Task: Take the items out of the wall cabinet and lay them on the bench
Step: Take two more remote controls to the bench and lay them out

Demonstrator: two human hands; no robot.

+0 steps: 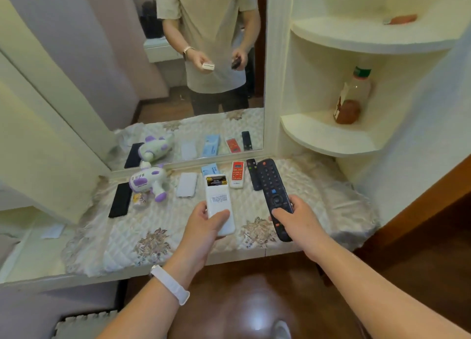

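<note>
Above the desk at 6 o'clock, your left hand curls fingers round the white remote, batteries exposed; right hand grips the black remote. Both look light, stiff, slick: hold mid-body.

Single head-worn view, looking forward and down, bench close

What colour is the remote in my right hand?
The remote in the right hand is black, seen in the head view.
</note>
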